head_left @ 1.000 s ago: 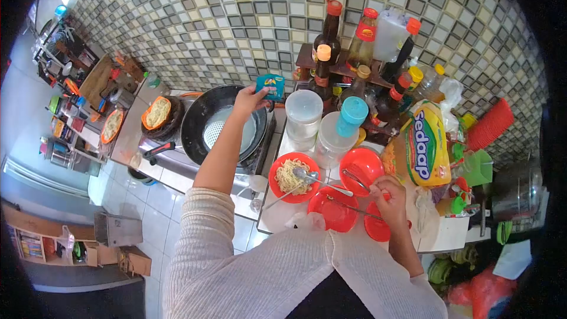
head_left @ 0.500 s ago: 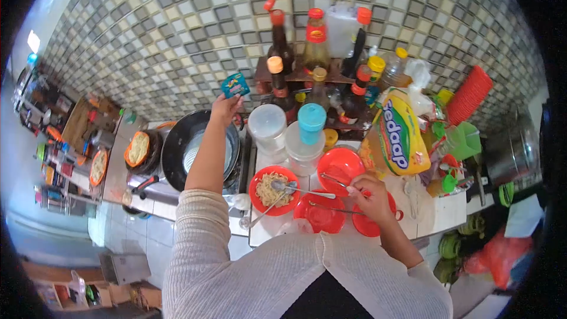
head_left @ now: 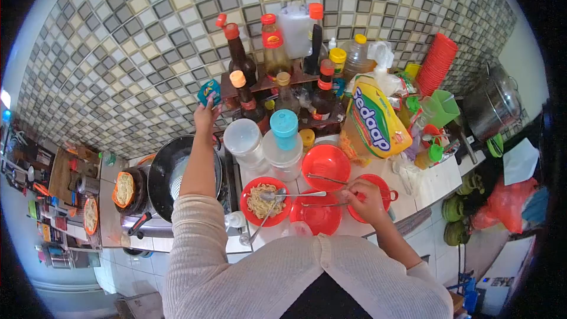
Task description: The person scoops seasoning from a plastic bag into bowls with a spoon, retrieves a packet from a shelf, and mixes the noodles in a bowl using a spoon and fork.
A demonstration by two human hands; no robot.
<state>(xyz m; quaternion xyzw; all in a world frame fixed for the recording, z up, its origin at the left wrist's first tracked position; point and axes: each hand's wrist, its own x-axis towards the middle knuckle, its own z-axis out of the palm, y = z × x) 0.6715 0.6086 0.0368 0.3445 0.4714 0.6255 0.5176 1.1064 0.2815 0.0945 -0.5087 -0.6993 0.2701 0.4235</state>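
Note:
My left hand [head_left: 205,115] is raised over the back of the stove, gripping a small teal sachet [head_left: 209,93] before the tiled wall. Over the red bowls, my right hand [head_left: 364,199] has its fingers closed at the end of a thin metal utensil [head_left: 326,179], whose kind I cannot make out. A second thin metal rod [head_left: 325,205] crosses the front red bowl [head_left: 319,221]. Another red bowl [head_left: 326,162] sits behind it, and a handled red container [head_left: 378,184] is beside my right hand. Noodles [head_left: 261,204] fill the left red bowl [head_left: 248,217], with spoons [head_left: 280,194] lying across it.
A black wok [head_left: 159,168] stands on the stove below my left arm. Lidded clear tubs [head_left: 243,142], sauce bottles [head_left: 239,59] and a yellow Sedaap pack [head_left: 378,118] line the back. Stacked red bowls [head_left: 437,65] lean at right. Noodles in an orange-rimmed dish [head_left: 124,189] stand at left.
The view has turned slightly, so the counter things appear further left. My left hand still holds the sachet up, and my right hand keeps its closed grip near the bowls.

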